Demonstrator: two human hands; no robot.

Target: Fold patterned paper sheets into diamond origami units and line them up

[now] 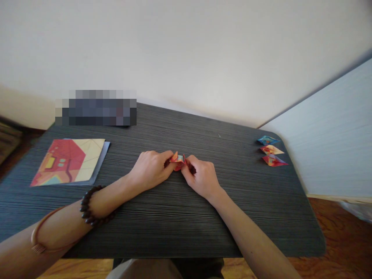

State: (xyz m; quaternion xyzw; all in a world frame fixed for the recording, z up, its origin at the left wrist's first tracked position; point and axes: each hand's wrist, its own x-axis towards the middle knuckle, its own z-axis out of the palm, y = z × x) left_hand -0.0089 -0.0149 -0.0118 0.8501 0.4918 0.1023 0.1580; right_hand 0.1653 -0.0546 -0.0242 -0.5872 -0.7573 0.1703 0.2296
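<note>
A small folded piece of coloured paper [179, 160], red, orange and blue, sits at the middle of the dark striped table [174, 217]. My left hand [152, 168] pinches its left side with fingers closed. My right hand [200, 176] pinches its right side, fingers curled on it. Both hands rest on the tabletop, and they hide most of the paper. My left wrist wears a dark bead bracelet [93, 207] and a thin bangle [43, 236].
A stack of square patterned paper sheets [69, 161] lies at the left of the table. Three finished folded paper pieces [271, 151] lie in a row near the right edge. A pale panel [334, 147] stands right of the table; a wall is behind.
</note>
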